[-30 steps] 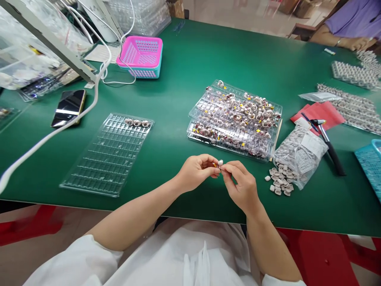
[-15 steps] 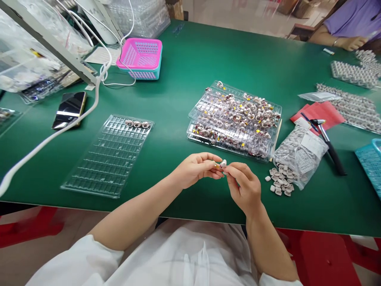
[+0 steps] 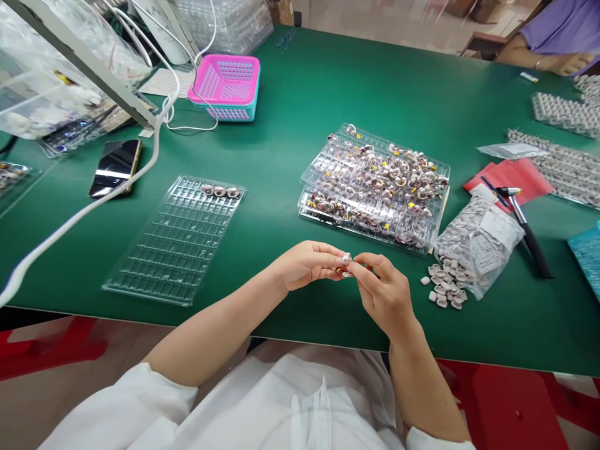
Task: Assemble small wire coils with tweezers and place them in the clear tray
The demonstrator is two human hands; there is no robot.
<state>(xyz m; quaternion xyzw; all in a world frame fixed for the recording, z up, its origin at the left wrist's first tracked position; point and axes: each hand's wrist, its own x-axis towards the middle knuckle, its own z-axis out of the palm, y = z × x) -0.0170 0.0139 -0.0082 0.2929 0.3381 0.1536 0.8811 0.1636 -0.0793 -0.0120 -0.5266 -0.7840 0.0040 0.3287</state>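
Left hand and right hand pinch a small part between fingertips, near the desk's front edge; three pieces fill a clear tray's far right corner.

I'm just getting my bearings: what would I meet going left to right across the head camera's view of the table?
Phone, pink basket, left hand, right hand, loose pale pieces, black-handled tool, blue basket at the edge.
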